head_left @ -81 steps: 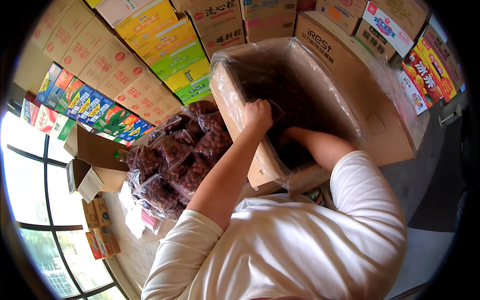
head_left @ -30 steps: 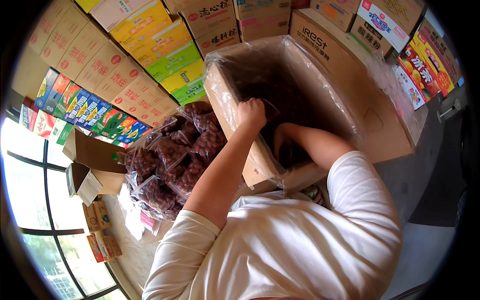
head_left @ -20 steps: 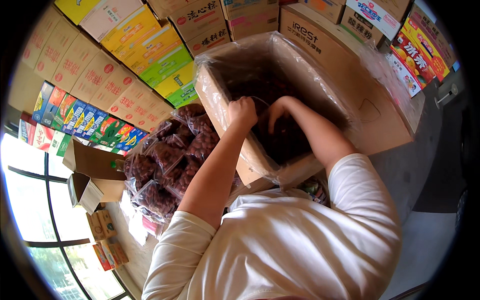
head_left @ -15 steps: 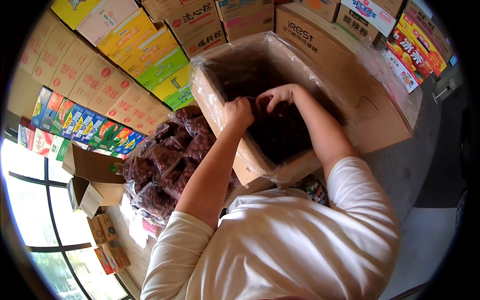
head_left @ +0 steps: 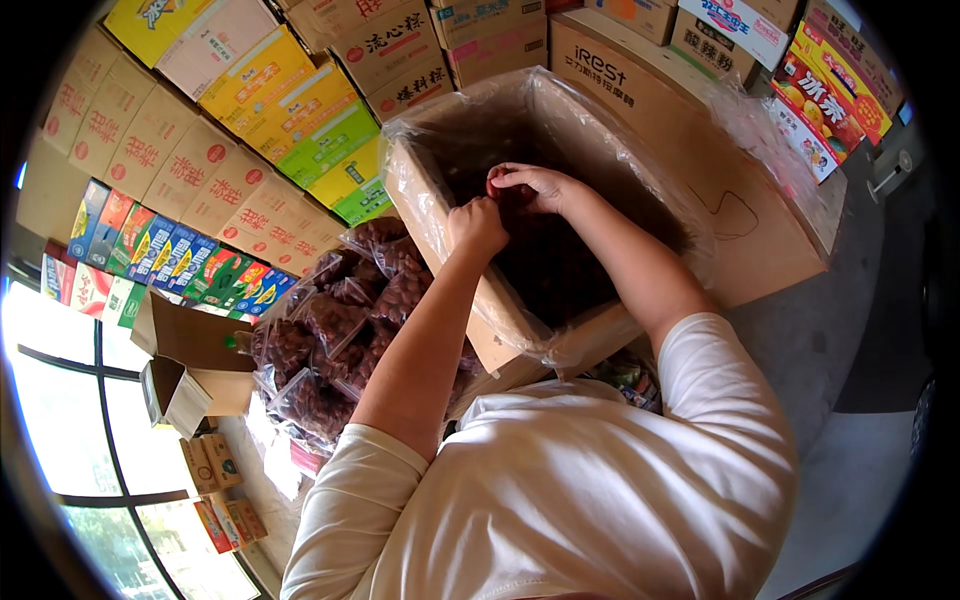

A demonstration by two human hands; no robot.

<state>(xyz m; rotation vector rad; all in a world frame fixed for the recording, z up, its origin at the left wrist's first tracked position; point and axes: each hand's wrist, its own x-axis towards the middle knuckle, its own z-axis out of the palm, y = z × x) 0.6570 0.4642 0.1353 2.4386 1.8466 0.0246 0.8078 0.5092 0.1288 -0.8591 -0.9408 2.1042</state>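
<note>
A deep cardboard box point(head_left: 495, 335) with a clear plastic liner stands in front of me, its lower part dark with reddish-brown dates point(head_left: 555, 275). My left hand point(head_left: 478, 226) is closed in a fist over the box's left side; what its fingers grip is hidden. Beside it, my right hand point(head_left: 540, 190) curls its fingers round red dates, one of them showing at the fingertips. Both hands are close together above the dates. Left of the box lies a heap of clear zip bags point(head_left: 335, 320) filled with the same dark-red dates.
Stacked cartons point(head_left: 215, 175) and yellow and green boxes point(head_left: 320, 140) line the far left. A large brown carton point(head_left: 740, 215) adjoins the box on the right. An open empty carton point(head_left: 205, 350) stands by the window. Red and yellow drink boxes point(head_left: 825, 90) are at far right.
My right hand has risen out of the dates and moved left toward my left hand, with red dates now showing in its fingers. My left hand has stayed nearly in place.
</note>
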